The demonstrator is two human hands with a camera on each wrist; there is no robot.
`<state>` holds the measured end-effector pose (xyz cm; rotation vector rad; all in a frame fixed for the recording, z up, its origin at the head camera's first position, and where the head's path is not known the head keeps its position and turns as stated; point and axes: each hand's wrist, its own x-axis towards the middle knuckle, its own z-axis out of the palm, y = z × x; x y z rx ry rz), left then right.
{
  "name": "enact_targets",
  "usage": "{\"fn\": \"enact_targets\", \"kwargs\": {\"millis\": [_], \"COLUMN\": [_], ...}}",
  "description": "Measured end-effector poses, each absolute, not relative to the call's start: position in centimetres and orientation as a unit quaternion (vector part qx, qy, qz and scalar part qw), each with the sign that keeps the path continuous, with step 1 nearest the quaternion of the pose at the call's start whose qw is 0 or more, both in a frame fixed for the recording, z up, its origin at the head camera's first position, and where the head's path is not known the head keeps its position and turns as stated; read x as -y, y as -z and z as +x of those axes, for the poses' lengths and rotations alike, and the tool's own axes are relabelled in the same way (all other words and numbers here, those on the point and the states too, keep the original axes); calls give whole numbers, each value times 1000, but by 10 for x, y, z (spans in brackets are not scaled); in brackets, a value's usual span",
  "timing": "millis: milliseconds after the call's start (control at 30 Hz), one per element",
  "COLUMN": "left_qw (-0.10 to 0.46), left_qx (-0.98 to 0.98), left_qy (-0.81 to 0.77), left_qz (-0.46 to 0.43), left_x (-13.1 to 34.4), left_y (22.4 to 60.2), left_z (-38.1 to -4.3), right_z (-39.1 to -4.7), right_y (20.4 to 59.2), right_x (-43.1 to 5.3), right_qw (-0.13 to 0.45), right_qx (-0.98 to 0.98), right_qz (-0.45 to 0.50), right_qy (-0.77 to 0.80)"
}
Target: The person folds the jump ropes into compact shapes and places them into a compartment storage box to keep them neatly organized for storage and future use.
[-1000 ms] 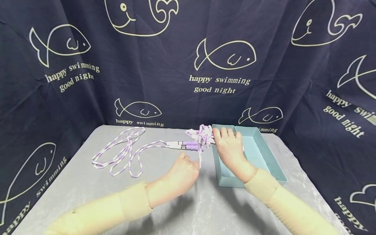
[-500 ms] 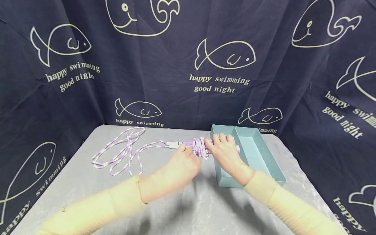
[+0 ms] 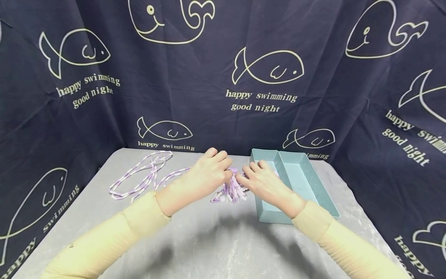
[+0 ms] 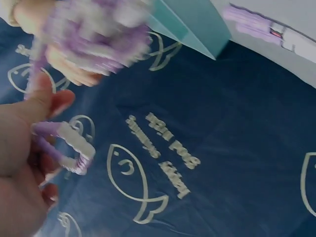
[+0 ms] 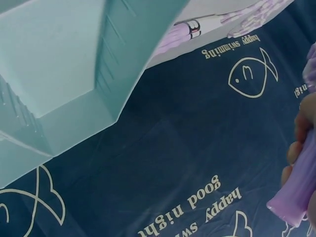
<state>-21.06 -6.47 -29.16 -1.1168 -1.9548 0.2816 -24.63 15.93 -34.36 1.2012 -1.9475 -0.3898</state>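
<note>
In the head view my right hand [image 3: 263, 184] grips a jump rope by its purple handle [image 5: 294, 182], at the left side of the tray. A bundle of purple and white beaded cord [image 3: 230, 192] is wrapped around it, just left of the right fingers. My left hand [image 3: 205, 170] is raised beside the bundle and holds the cord's free length; a short loop of beads [image 4: 76, 143] sticks out from its fingers in the left wrist view. Much of the handle is hidden in the head view.
A second purple and white jump rope [image 3: 134, 190] lies in loose loops on the grey table [image 3: 209, 248]. Its handles [image 4: 254, 24] show in the left wrist view. A teal tray [image 3: 322, 188] with two compartments stands at the right, partly under the right hand.
My left hand has swung from the near side of the bundle up and over to its far side, carrying the cord. The right hand has shifted slightly left, still holding the handle.
</note>
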Motion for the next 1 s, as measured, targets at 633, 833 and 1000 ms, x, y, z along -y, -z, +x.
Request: {"fn": "enact_targets", "kwargs": {"millis": [633, 833, 1000], "left_qw": [355, 310, 291], "left_qx": [783, 766, 740], "left_qy": [34, 239, 353], "left_qz": [-510, -510, -493], "left_x": [77, 71, 71], "left_y": [325, 327, 331], "left_z": [-243, -243, -243], "right_z": [-241, -244, -245], "right_y": [341, 340, 338], "right_x": [-165, -165, -165], "right_qw": [392, 416, 429], "right_qx": [755, 743, 739], "right_qz": [521, 524, 519], "right_qy": [64, -1, -16]}}
